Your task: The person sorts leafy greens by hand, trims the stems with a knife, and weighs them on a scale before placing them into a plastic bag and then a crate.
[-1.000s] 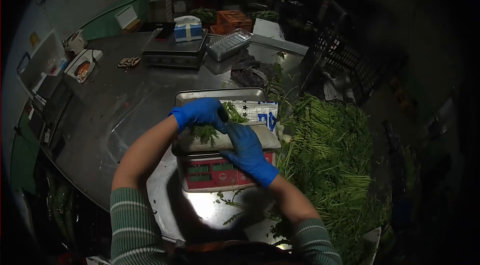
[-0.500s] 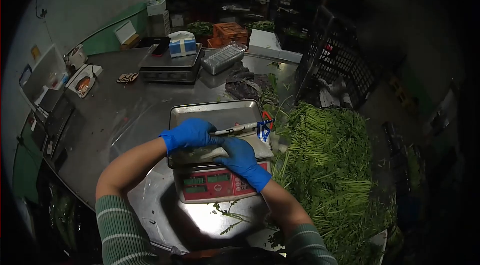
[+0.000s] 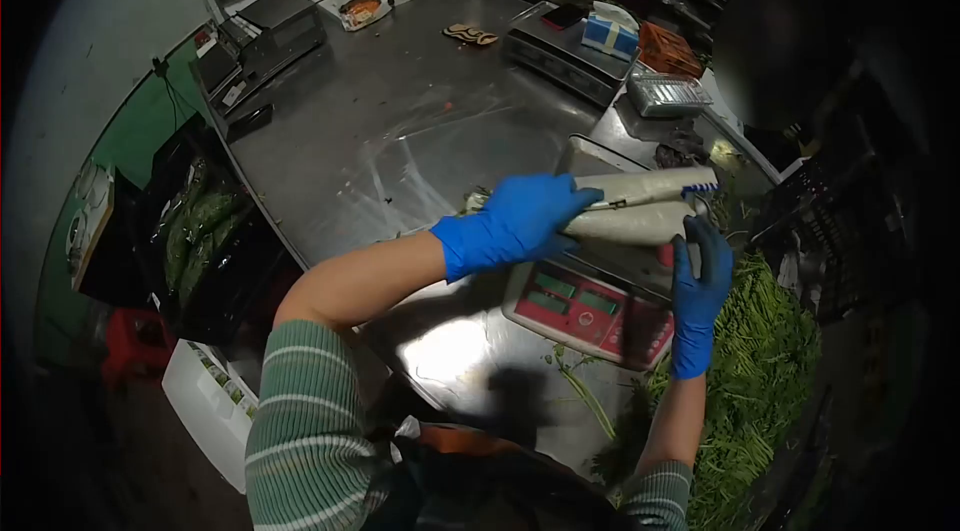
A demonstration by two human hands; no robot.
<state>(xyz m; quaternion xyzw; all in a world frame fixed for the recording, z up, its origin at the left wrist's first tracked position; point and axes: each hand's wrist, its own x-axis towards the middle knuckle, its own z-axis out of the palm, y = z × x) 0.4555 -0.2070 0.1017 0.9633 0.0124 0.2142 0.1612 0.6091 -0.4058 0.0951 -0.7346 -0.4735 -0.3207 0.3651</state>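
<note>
A white plastic-wrapped bundle (image 3: pixel 640 216) with blue print at its right end is held up over the weighing scale (image 3: pixel 590 306). My left hand (image 3: pixel 525 216), in a blue glove, is closed around the bundle's left part. A bit of green leaf shows at that end, beside my wrist. My right hand (image 3: pixel 703 271), also gloved in blue, has its bent fingers against the right end of the bundle. The scale's red panel and displays face me, and its metal tray lies partly hidden under the bundle.
Cut leafy greens (image 3: pixel 755 381) are heaped to the right of the scale. Behind stand a second scale (image 3: pixel 565 66), a tissue box (image 3: pixel 610 34) and clear plastic trays (image 3: pixel 668 94). At left, a black crate (image 3: pixel 190 221) with bagged greens stands beside the metal table (image 3: pixel 340 161).
The view has swung left. The bundle has been lifted off the scale tray, with my left hand around its left part and my right hand moved to its right end.
</note>
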